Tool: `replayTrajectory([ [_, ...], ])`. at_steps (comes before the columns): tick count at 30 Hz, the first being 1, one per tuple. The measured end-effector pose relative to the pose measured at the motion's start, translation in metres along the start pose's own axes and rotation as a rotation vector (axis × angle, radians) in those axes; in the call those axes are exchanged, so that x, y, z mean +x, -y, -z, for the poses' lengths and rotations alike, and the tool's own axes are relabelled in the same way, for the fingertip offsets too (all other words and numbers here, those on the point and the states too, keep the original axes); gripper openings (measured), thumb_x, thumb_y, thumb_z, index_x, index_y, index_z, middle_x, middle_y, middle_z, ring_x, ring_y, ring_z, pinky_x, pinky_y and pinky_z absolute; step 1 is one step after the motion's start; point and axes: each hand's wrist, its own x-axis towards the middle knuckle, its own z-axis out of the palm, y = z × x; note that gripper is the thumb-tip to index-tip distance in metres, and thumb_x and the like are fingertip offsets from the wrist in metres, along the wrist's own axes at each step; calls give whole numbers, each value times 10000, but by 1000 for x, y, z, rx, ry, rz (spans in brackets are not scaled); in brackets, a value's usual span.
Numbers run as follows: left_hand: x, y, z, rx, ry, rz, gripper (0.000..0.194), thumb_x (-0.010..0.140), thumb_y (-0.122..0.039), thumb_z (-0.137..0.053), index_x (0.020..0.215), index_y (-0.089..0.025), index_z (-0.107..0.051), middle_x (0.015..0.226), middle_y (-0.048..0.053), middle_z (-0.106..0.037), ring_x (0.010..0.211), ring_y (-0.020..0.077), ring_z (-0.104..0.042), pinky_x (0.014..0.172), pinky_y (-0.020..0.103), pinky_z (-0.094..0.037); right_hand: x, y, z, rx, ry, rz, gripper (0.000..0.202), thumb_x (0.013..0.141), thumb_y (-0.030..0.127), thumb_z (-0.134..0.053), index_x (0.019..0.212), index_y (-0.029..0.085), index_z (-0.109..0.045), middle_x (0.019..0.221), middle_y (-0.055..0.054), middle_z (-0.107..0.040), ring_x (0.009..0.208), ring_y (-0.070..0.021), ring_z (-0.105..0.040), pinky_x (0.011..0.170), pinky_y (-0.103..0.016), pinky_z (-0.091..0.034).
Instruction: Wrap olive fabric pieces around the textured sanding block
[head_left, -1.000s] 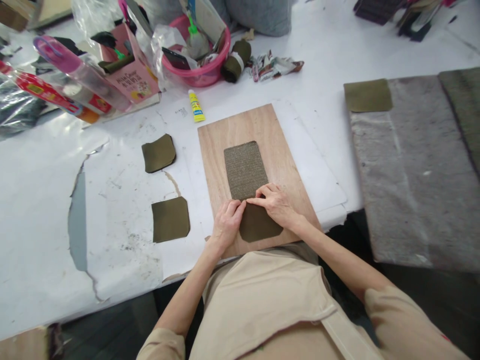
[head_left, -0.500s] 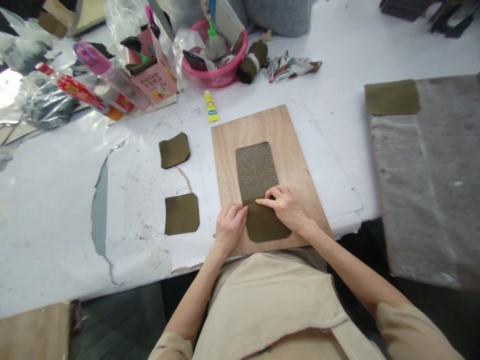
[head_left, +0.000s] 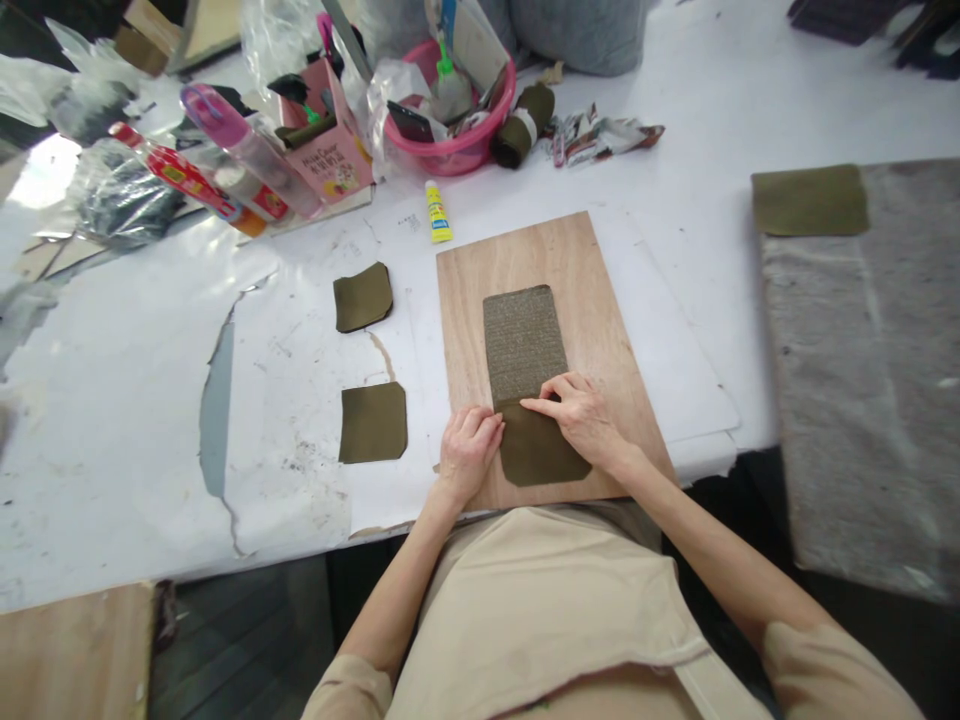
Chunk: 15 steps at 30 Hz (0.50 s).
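Note:
On a wooden board (head_left: 607, 340) lie a textured grey-brown piece (head_left: 526, 342) and, overlapping or meeting its near edge, a smooth olive piece (head_left: 544, 450). My left hand (head_left: 470, 450) has its fingers pinched together at the left end of the line where the two pieces meet. My right hand (head_left: 581, 415) lies over the right part of that line, index finger stretched along it and the other fingers curled. Two small stacks of olive pieces, an upper one (head_left: 364, 298) and a lower one (head_left: 373, 424), rest left of the board.
A yellow tube (head_left: 438, 213) lies behind the board. Farther back are a pink basket (head_left: 450, 155), an olive roll (head_left: 525, 125), crumpled wrappers (head_left: 611, 138), bottles (head_left: 187, 180) and a pink box (head_left: 334, 165). At right, a grey slab (head_left: 885, 370) carries an olive piece (head_left: 811, 201).
The whole view has shifted slightly, so the table things appear farther right. Both hands keep nearly the same place on the pieces.

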Motion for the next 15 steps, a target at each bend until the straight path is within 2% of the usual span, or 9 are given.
replayTrajectory([
  [4,1,-2,2,-7,-18,26,101,928,-190,-544,959,-169,-637,964,69,-632,922,192,-560,833,329,-490,0,0,0,-14,-5,5,286,967,180,-495,1112,300,-711,950,-46,-602,963,-208,-479,866,-356,-360],
  [7,5,-7,2,6,-26,-3,182,933,-156,-514,1076,-165,-627,1023,88,-636,997,207,-562,881,349,-496,0,0,1,-16,6,-3,272,964,188,-503,1094,300,-714,950,-44,-598,967,-207,-482,859,-351,-363],
  [11,10,-15,-4,71,60,-80,324,949,-134,-465,1260,-163,-553,1120,113,-630,1099,237,-546,930,397,-492,1,0,0,-3,0,-14,261,965,210,-506,1099,307,-708,939,-41,-599,964,-204,-490,854,-348,-378],
  [15,11,-17,-9,169,89,-96,333,940,-143,-492,1267,-151,-555,1130,122,-627,1096,260,-549,902,401,-500,1,-1,0,110,-59,-64,260,972,193,-493,1049,280,-725,919,-38,-630,962,-189,-513,879,-340,-402],
])
